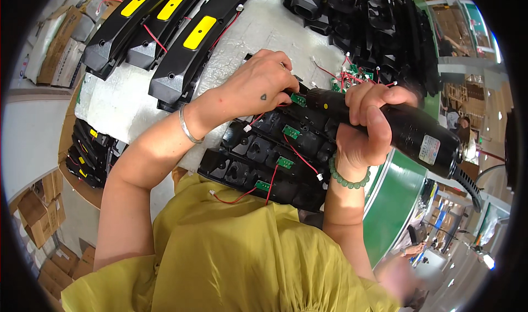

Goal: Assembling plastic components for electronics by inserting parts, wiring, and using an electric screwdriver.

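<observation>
My right hand (371,119) is wrapped round a black electric screwdriver (421,139), which lies nearly level and points left. Its tip end reaches a small green circuit board (298,100) on a black plastic housing. Right beside that tip is my left hand (264,81), fingers bent and pressed together; what they pinch, if anything, is hidden. Below, nearer my body, several black plastic housings (258,150) lie side by side. Small boards (291,131) sit in them, with red wires (300,153) ending in white plugs.
Long black housings with yellow labels (199,32) rest at the far left of the foam-covered table (275,31). At the far right are stacked black parts (379,15) and a heap of boards with red wires (352,78). A green surface (393,202) borders the right side.
</observation>
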{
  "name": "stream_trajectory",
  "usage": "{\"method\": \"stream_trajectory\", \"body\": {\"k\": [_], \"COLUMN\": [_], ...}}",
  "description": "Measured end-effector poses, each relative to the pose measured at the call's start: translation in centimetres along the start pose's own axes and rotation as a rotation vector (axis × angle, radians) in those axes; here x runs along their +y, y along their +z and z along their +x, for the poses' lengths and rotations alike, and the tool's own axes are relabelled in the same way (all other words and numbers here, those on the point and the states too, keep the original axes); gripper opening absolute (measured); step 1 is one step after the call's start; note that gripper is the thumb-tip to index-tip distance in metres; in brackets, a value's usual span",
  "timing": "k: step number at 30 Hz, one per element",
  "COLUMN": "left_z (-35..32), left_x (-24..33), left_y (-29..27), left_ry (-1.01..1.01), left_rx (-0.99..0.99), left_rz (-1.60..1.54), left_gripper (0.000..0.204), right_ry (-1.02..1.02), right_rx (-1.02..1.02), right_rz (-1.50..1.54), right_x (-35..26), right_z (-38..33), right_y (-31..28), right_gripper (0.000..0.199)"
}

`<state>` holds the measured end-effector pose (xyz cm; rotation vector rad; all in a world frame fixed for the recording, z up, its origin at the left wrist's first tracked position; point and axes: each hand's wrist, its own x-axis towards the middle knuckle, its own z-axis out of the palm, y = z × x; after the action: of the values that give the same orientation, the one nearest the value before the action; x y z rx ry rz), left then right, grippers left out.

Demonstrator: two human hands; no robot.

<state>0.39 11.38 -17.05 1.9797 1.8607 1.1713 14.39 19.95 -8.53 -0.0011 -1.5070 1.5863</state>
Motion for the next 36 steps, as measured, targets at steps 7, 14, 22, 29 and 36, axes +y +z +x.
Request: {"method": "stream_trajectory", "body": {"k": [7,14,22,29,36], "left_z": [0.1,-0.1,0.4,0.4,1.6], "left_x": [0.2,0.3,-0.3,0.7,3.2], "left_y": [0.2,0.3,0.5,-0.9,-1.6], "left_ry": [-0.001,-0.013,0.055,0.009,0.018], "left_rx": [-0.031,0.001,-0.012,-0.027,-0.05], "left_rz": [0.007,0.001,-0.052,-0.081,0.0], "left_gripper": [0.02,0.021,0.021,0.023,0.018], "right_ry": [0.043,0.079,-0.112,-0.021,-0.03], "right_rx": [-0.141,-0.144,0.074,0.535,0.753], "right_rz": [-0.067,-0.073,-0.174,-0.44,-0.459], "right_x": [0.1,0.2,-4.4,-11.2,-11.9], "right_z": [0.2,0.2,-0.5,-6.6,-11.0], "right_y": [0.8,1.1,-2.5,-9.8,-13.7], "right_gripper": [0.029,0.028,0.034,0.024,0.02]}}
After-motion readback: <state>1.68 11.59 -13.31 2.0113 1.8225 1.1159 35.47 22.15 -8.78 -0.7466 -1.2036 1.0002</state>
